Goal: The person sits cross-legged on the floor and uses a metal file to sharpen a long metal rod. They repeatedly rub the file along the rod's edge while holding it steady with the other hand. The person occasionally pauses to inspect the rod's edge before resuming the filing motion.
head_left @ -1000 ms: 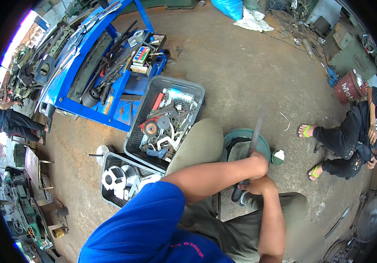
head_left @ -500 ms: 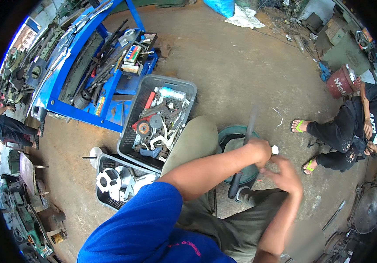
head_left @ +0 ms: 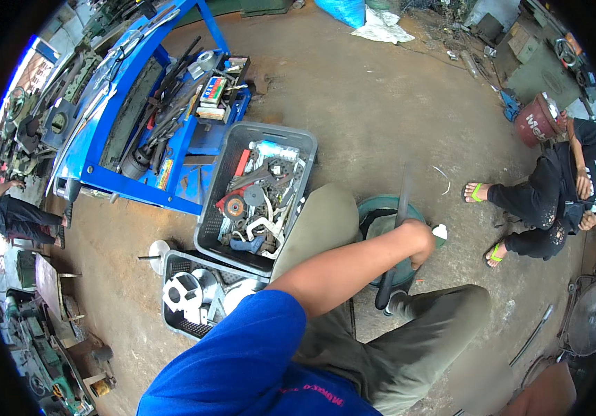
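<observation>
At the far left stood a blue steel rack [head_left: 114, 132] laden with bars and long tools, and just to its right sat a grey plastic crate [head_left: 260, 197] full of gears, brackets and a red-centred disc, with a second, smaller crate [head_left: 197, 295] of pale round parts touching its near corner. Beyond the person's raised knee lay a green round basin [head_left: 381, 215] on the concrete floor, and over it the left hand [head_left: 419, 243] was closed around a long dark rod [head_left: 396, 243] that stood nearly upright, its upper end blurred above the basin and its thicker black lower end down beside the shoe. The grip sat about the middle of the rod's length. Judged from its look, the rod was metal: stiff, fairly heavy for its thickness, possibly greasy, and not fragile, so a full fist around the shaft near the middle, or lower toward the thick end, seemed the sound place to hold it. The right hand [head_left: 540, 392] showed only as a blurred shape at the lower right edge, and whether it was open or closed could not be told. Farther right, another person [head_left: 554, 187] in dark clothes and green sandals sat on the floor, well apart from the rod.
</observation>
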